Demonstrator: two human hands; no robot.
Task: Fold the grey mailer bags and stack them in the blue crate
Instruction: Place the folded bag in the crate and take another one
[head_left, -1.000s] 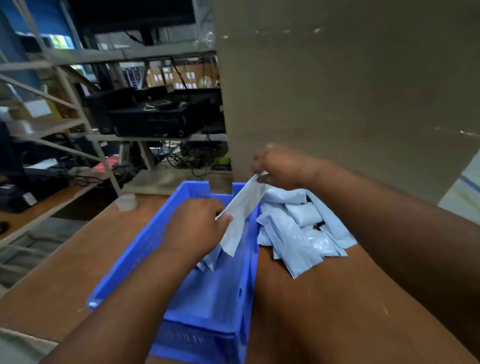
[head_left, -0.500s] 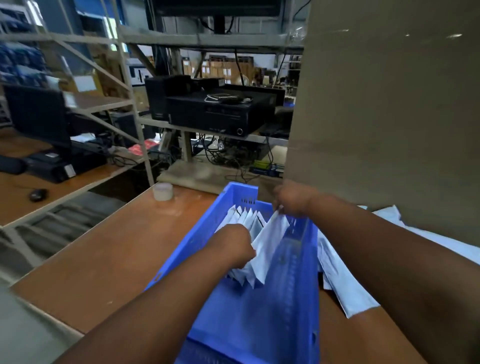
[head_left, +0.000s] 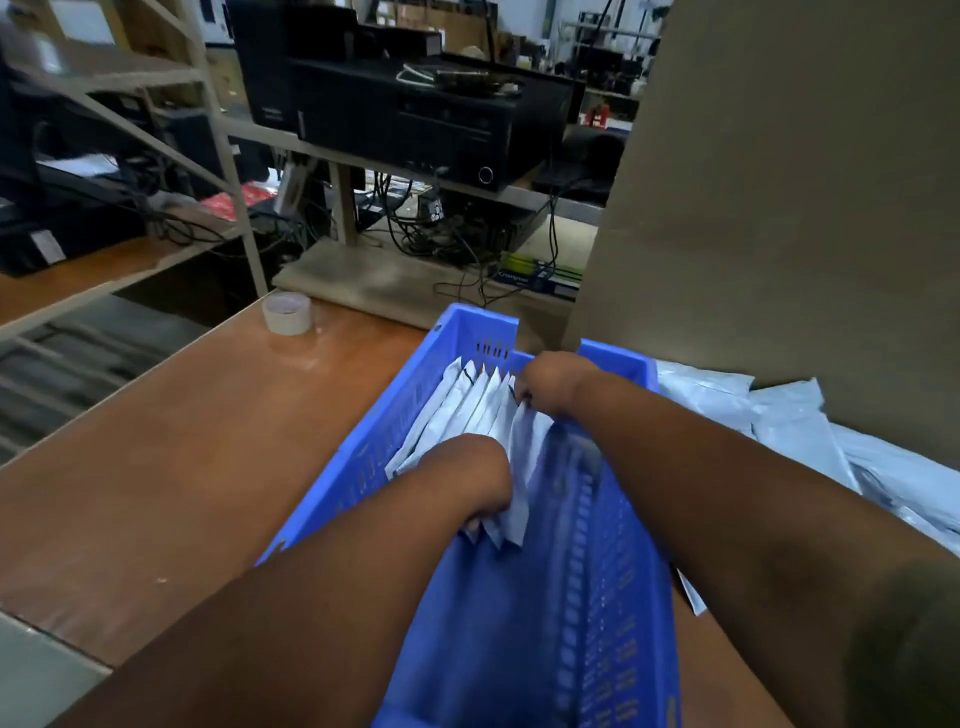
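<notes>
A blue crate (head_left: 363, 467) stands on the brown table in front of me. At its far end, several folded grey mailer bags (head_left: 467, 410) stand on edge in a row. A further folded mailer bag (head_left: 524, 467) stands at the near end of that row. My left hand (head_left: 467, 483) grips its lower end down inside the crate. My right hand (head_left: 556, 384) pinches its upper end near the crate's far rim. A pile of unfolded grey mailer bags (head_left: 810, 436) lies on the table to the right of the crate.
A roll of tape (head_left: 287, 313) sits at the table's far left corner. A tall cardboard sheet (head_left: 779, 208) stands behind the crate and the pile. Beyond the table are metal shelves with a black printer (head_left: 431, 119) and cables.
Both hands have carried the folded bag from above the crate's right rim down into the crate, up against the row of folded bags. The camera has turned to the left.
</notes>
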